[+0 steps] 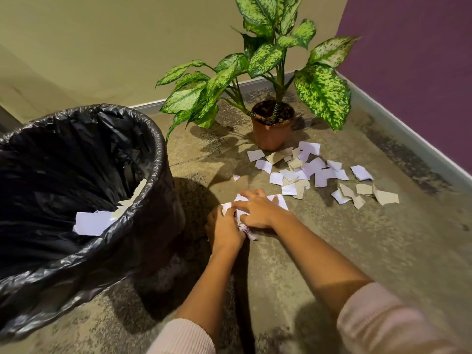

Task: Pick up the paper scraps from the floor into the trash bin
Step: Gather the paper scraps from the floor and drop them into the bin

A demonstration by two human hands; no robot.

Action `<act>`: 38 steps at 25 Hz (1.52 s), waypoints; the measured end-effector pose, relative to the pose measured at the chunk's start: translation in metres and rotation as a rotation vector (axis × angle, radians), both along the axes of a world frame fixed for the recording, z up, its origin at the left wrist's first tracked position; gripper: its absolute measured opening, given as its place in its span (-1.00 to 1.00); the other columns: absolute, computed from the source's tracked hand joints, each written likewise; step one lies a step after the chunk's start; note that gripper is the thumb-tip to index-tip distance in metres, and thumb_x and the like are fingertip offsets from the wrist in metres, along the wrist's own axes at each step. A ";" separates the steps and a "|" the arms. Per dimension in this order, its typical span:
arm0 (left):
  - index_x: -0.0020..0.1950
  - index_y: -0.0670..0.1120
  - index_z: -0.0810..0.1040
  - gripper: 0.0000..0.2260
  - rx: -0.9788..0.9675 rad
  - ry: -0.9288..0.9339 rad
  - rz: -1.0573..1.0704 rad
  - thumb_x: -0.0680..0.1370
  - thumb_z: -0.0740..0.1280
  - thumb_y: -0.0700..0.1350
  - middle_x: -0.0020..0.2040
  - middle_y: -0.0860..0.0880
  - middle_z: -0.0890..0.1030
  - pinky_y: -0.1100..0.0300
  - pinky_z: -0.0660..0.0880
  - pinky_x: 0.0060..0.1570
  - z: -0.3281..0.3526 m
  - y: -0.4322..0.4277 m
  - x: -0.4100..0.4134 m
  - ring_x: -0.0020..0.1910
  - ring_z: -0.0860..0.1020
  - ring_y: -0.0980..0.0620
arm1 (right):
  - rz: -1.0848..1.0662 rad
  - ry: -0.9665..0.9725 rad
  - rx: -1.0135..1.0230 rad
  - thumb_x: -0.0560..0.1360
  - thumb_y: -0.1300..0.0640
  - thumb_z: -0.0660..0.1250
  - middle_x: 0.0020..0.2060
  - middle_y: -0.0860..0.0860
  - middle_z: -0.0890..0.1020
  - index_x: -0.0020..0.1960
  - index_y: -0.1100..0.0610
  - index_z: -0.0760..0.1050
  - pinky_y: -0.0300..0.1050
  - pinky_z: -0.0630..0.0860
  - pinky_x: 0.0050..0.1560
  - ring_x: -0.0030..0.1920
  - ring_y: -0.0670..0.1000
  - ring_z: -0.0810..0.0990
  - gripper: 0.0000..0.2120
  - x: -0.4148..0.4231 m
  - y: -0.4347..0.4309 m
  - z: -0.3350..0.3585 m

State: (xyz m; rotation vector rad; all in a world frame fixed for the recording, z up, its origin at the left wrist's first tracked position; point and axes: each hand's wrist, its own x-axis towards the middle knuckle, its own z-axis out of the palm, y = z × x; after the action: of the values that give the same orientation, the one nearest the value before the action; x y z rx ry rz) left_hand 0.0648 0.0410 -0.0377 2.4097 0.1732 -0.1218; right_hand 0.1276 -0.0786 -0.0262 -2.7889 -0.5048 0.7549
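A trash bin lined with a black bag stands at the left, and a few white scraps lie inside it. Just right of the bin, my left hand and my right hand press together on the floor around a small bunch of white paper scraps. One flat white piece sticks out beyond my right fingers. Farther right and back, a loose pile of several white and brown scraps lies on the floor, with more scraps to its right.
A potted plant with large speckled green leaves stands behind the scrap pile, near the corner. A beige wall runs along the back and a purple wall along the right, both with a grey baseboard. The floor is mottled brown.
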 end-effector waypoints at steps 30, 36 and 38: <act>0.50 -0.18 0.24 -0.10 0.537 0.183 -0.535 0.30 0.57 0.12 0.43 -0.13 0.28 -0.06 0.14 0.46 0.025 0.005 -0.010 0.37 0.19 -0.14 | -0.103 0.169 -0.150 0.29 -0.06 0.56 0.56 -0.09 -0.26 0.51 -0.35 -0.11 0.50 0.13 0.35 0.52 0.29 -0.33 0.07 -0.055 -0.015 0.003; 0.37 -0.13 0.43 -0.40 0.405 0.233 -0.420 0.37 0.52 -0.13 0.33 -0.13 0.34 0.06 0.40 0.21 0.024 0.004 -0.028 0.29 0.30 -0.15 | -0.165 -0.057 0.012 0.46 0.12 0.42 0.49 0.04 0.24 0.38 -0.15 0.41 0.10 0.33 0.40 0.45 0.25 0.15 -0.47 -0.081 -0.012 0.004; 0.27 -0.13 0.51 -0.65 0.392 0.174 -0.406 0.48 0.38 -0.19 0.26 -0.12 0.40 0.07 0.45 0.12 0.021 0.002 -0.037 0.25 0.36 -0.13 | -0.185 -0.145 0.023 0.52 0.17 0.32 0.44 0.04 0.35 0.33 -0.04 0.48 0.03 0.37 0.37 0.42 0.20 0.24 -0.61 -0.097 -0.011 0.003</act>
State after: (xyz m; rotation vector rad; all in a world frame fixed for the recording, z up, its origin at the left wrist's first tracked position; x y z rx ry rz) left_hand 0.0278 0.0434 -0.0170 2.7955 -0.2393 -0.5279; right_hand 0.0308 -0.0893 -0.0229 -2.8319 -0.2715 0.5080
